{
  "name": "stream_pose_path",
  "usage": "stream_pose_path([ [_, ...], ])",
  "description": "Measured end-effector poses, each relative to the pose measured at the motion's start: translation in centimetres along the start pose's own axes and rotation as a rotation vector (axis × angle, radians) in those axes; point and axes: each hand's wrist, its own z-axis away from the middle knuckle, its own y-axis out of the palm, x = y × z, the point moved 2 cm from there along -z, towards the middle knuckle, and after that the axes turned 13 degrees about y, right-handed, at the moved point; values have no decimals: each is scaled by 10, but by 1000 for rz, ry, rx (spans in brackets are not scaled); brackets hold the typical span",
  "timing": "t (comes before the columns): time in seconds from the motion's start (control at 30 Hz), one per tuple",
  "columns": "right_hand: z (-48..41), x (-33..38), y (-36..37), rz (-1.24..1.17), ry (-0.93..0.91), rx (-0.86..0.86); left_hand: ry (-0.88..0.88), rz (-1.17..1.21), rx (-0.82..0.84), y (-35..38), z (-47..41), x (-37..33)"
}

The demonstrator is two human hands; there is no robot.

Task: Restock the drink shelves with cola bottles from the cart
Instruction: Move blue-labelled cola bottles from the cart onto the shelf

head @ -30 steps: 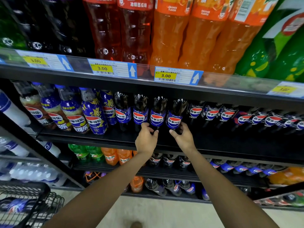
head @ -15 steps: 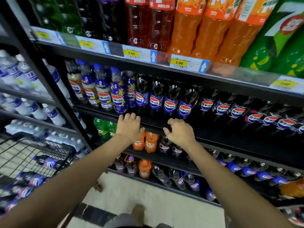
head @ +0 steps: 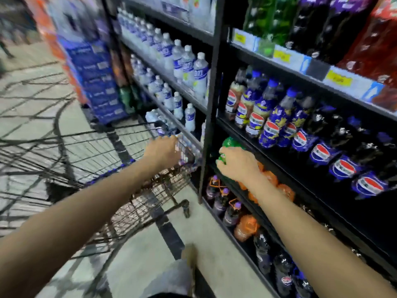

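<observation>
Left hand (head: 164,152): stretched over the far rim of the wire cart (head: 133,207), just in front of the packed water bottles (head: 199,72). Its fingers are lost in blur; whether they are spread or holding anything cannot be told.

Right hand (head: 238,164): knuckles up, in front of the lower shelf. Fingers (head: 225,152) bent downward against a green bottle (head: 231,142); whether they grip it or merely overlap it cannot be told.

Cola bottles (head: 322,152): one row, upright, on the middle shelf (head: 300,179), right of both hands and above the right wrist.

Orange bottles (head: 283,191): lower shelf, just right of the right wrist.

Cart contents: too blurred to identify.
</observation>
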Motion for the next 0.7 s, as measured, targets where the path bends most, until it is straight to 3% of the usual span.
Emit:
stream_pose_path([
  [0.33,-78,129,55,0,-275,172,-277,-4,87,53,30,158],
  [0.53,-152,184,110,63,-310,329,-325,37,247,109,3,232],
  [0.7,-204,214,165,183,-303,442,-262,106,381,161,-38,270],
])
